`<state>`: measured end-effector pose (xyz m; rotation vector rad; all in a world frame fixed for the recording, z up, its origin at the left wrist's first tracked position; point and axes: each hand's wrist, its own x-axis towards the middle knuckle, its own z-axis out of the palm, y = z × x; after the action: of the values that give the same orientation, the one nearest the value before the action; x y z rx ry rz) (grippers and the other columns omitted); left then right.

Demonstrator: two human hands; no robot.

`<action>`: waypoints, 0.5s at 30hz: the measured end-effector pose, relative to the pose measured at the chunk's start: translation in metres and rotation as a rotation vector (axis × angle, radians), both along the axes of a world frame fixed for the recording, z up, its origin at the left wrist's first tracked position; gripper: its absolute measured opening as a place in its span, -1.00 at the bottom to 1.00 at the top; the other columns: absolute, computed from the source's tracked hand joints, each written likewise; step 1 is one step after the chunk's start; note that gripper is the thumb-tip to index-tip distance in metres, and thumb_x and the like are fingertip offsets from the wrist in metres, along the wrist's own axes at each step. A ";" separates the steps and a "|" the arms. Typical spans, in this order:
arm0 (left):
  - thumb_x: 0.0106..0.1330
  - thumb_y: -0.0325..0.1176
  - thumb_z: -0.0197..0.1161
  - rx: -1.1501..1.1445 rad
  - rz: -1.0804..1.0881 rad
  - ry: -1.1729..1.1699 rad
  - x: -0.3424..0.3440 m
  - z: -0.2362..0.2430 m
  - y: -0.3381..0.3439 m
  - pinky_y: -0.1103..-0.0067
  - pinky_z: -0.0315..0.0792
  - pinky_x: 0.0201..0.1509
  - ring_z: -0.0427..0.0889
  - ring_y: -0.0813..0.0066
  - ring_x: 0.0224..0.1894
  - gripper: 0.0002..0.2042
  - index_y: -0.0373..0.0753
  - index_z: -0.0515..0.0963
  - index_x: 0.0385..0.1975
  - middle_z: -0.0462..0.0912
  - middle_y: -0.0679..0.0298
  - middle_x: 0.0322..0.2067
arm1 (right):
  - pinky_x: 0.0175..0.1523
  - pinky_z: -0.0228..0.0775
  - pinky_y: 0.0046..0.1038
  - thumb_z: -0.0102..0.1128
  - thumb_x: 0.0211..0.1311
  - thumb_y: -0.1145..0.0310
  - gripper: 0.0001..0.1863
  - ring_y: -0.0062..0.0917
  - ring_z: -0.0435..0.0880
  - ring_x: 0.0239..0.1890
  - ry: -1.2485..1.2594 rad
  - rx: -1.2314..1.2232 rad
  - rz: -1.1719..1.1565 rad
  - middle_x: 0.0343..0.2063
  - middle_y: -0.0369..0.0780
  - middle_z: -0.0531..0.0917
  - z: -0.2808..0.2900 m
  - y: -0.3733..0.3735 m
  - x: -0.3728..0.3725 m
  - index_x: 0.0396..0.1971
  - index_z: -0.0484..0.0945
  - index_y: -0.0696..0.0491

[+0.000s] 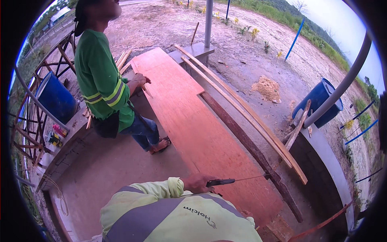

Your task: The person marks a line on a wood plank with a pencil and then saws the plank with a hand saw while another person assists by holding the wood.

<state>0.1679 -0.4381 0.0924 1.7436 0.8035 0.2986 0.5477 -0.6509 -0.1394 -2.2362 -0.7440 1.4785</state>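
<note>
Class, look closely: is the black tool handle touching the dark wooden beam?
Apart: the head view shows reddish board between the black tool handle's end and the dark wooden beam.

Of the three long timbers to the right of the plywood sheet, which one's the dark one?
The dark reddish-brown timber, the one running right along the plywood sheet's edge. The other two, pale timbers, lie farther right.

Dark upside-down brand lettering (197, 214) on a yellow-green shirt (173, 221)

Smooth, matt plywood sheet (193, 125)
Rough, dark wooden beam (250, 151); pale sawn-wood strips (275, 141); smooth blue plastic drum (58, 97); matt concrete floor (109, 169).
</note>
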 end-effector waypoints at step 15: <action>0.23 -0.18 0.33 0.054 -0.132 0.086 -0.006 0.007 0.019 0.33 0.52 -0.08 0.68 0.03 -0.20 -0.48 -0.20 0.47 0.19 0.69 -0.01 -0.22 | -0.22 0.56 -0.35 0.25 0.16 0.34 -0.67 -0.43 0.67 -0.32 -0.139 -0.110 -0.060 -0.33 -0.15 0.71 -0.062 -0.078 0.000 -0.13 0.59 0.21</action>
<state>0.1616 -0.4190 0.0994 1.8615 0.7433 0.1587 0.5473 -0.7293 -0.2019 -2.4422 -0.6437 1.3776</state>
